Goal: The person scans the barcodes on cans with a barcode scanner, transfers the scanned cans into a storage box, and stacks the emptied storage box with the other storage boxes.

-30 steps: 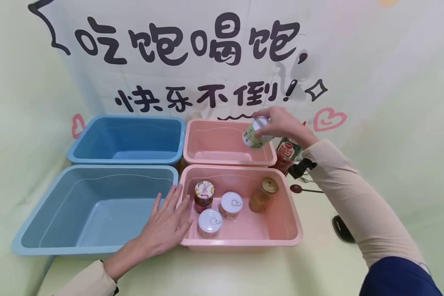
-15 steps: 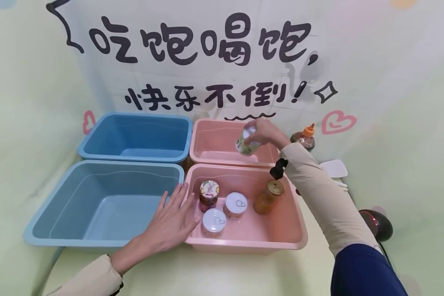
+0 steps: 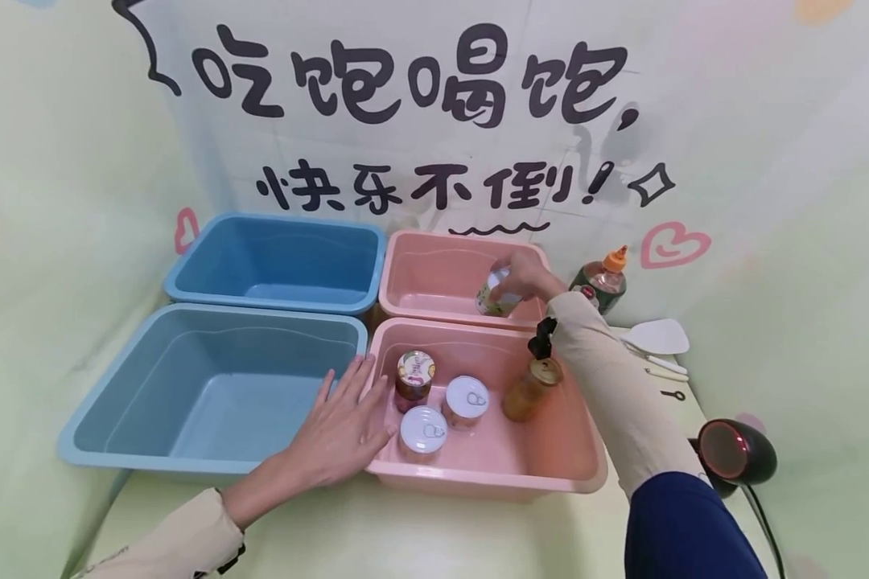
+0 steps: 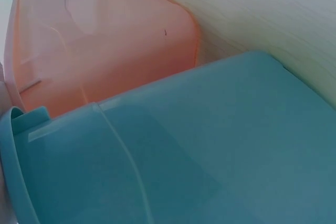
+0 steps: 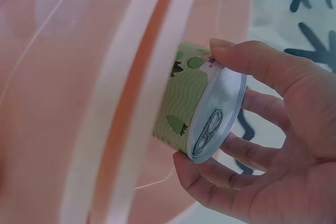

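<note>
My right hand (image 3: 527,275) grips a ring-pull can (image 5: 191,95) with a green label, thumb on one side and fingers on the other. The can overlaps the back pink tub (image 3: 430,269), its lower part below the tub's far rim in the head view. My left hand (image 3: 342,426) rests, fingers spread and straight, on the adjoining rims of the front pink tub (image 3: 492,450) and the light blue tub (image 3: 217,346). In the front pink tub stand two white-lidded cans (image 3: 423,430), a jar with a patterned lid (image 3: 414,379) and an amber jar with a gold lid (image 3: 532,390).
A darker blue tub (image 3: 297,251) stands at the back left. Right of the tubs are an orange-capped bottle (image 3: 603,277), a white spatula (image 3: 659,336) and a black device with a cable (image 3: 737,454). A lettered sheet (image 3: 434,121) hangs behind.
My right hand has lowered the can into the back pink tub's area. The left hand keeps its place on the rims. The head view has shifted, showing more of the table's right side.
</note>
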`<state>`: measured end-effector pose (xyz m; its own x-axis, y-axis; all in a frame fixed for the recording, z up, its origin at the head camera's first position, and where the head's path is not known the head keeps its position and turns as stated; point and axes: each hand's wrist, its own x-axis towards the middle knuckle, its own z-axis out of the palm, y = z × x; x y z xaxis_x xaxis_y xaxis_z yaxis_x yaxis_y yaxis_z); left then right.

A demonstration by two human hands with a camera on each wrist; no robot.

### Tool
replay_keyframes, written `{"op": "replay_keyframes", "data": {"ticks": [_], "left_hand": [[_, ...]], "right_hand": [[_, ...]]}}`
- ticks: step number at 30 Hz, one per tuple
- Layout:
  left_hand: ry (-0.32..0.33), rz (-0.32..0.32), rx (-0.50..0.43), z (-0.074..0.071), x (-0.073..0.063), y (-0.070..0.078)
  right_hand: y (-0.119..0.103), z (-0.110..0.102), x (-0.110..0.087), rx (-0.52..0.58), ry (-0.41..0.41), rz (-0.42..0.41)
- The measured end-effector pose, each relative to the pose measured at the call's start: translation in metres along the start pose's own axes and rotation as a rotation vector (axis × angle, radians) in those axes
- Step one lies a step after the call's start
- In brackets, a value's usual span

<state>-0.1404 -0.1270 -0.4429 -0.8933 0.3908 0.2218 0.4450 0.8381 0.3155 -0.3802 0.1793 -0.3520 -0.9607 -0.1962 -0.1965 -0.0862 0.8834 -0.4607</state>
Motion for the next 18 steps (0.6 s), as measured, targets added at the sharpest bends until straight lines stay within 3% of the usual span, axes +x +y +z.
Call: {"op": "replay_keyframes", "data": {"ticks": [5, 18], "left_hand": [[-0.005, -0.004, 0.003, -0.001, 0.0, -0.001], [-0.009, -0.003, 0.002, -0.001, 0.0, -0.003]], "right_hand": [[0.01, 0.008, 0.01, -0.016, -0.017, 0.02], [0.018, 0.022, 0.011, -0.02, -0.049, 0.022]]}}
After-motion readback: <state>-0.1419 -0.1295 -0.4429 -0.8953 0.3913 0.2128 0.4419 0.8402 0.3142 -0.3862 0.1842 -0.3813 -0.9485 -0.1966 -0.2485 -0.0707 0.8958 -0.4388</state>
